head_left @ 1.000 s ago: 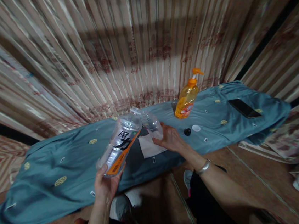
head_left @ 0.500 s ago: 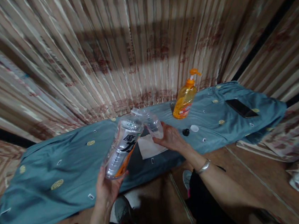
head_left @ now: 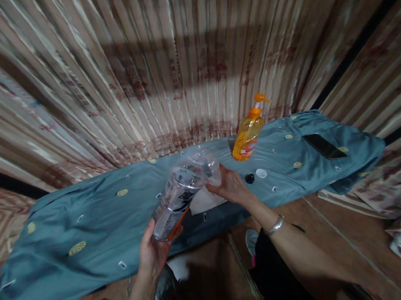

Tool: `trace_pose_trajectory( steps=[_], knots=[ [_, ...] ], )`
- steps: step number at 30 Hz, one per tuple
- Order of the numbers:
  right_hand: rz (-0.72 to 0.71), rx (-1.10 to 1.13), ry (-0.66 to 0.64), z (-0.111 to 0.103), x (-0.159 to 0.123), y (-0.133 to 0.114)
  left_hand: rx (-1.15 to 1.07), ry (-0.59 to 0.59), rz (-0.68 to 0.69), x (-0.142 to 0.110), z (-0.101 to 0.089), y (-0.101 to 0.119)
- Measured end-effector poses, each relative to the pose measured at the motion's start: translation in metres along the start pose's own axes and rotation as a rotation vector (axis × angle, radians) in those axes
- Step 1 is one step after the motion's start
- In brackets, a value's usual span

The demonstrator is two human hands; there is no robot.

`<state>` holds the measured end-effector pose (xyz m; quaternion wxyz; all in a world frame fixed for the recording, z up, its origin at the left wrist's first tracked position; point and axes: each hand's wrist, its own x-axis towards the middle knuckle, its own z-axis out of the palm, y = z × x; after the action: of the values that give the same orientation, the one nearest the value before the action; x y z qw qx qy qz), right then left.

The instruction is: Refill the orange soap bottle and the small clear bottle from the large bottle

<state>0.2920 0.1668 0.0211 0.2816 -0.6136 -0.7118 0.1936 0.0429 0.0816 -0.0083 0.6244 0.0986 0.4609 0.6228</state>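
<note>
My left hand (head_left: 153, 251) is closed around the base of a large drink bottle (head_left: 173, 207) with a silver, black and orange label, tilted up to the right. My right hand (head_left: 230, 185) grips a smaller clear plastic bottle (head_left: 210, 167), held against the upper end of the drink bottle. Their clear parts overlap, so I cannot tell how the two ends meet. Below them a white sheet (head_left: 206, 203), paper or cloth, lies partly hidden. A black cap (head_left: 250, 178) and a white round lid (head_left: 261, 173) lie just right of my right hand.
A blue-green patterned cloth (head_left: 98, 203) covers the long bench. An orange pump bottle (head_left: 246, 139) stands near its back edge. A dark phone (head_left: 324, 146) lies at the right. Behind the bench hangs a striped curtain (head_left: 173, 67).
My left hand has brought the drink bottle to the right and slightly down. The clear bottle in my right hand has turned more upright, and the two overlap more.
</note>
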Motion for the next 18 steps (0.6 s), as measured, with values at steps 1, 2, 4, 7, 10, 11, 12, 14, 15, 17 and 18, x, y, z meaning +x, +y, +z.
trace_pose_trajectory(
  steps=[1, 2, 4, 7, 10, 11, 12, 14, 15, 17, 18],
  knots=[
    [0.002, 0.019, 0.002, 0.0002, -0.0004, 0.0005, -0.009, 0.010, 0.010, 0.0006, 0.0006, 0.0011],
    [0.004, 0.034, 0.004, 0.0003, -0.0010, 0.0011, -0.016, 0.017, 0.023, 0.0011, 0.0012, 0.0025],
    [0.013, 0.045, 0.001, -0.0002, -0.0027, 0.0019, -0.028, 0.029, 0.051, 0.0016, 0.0025, 0.0053],
    [0.001, 0.044, -0.018, -0.0017, -0.0057, 0.0029, -0.043, 0.036, 0.095, 0.0017, 0.0048, 0.0078],
    [-0.046, 0.062, -0.023, -0.0027, -0.0077, 0.0038, -0.058, 0.030, 0.133, 0.0025, 0.0065, 0.0079],
    [-0.056, 0.068, -0.019, -0.0030, -0.0080, 0.0040, -0.062, 0.026, 0.141, 0.0031, 0.0067, 0.0077],
    [-0.062, 0.073, -0.013, -0.0034, -0.0081, 0.0040, -0.064, 0.022, 0.148, 0.0039, 0.0066, 0.0076],
    [-0.063, 0.082, -0.006, -0.0045, -0.0081, 0.0034, -0.066, 0.017, 0.158, 0.0058, 0.0056, 0.0075],
    [-0.061, 0.087, -0.006, -0.0052, -0.0081, 0.0028, -0.067, 0.016, 0.161, 0.0068, 0.0048, 0.0077],
    [-0.051, 0.096, -0.017, -0.0068, -0.0084, 0.0010, -0.069, 0.014, 0.164, 0.0085, 0.0031, 0.0083],
    [-0.046, 0.096, -0.022, -0.0074, -0.0087, 0.0000, -0.070, 0.013, 0.167, 0.0091, 0.0024, 0.0087]
  ],
)
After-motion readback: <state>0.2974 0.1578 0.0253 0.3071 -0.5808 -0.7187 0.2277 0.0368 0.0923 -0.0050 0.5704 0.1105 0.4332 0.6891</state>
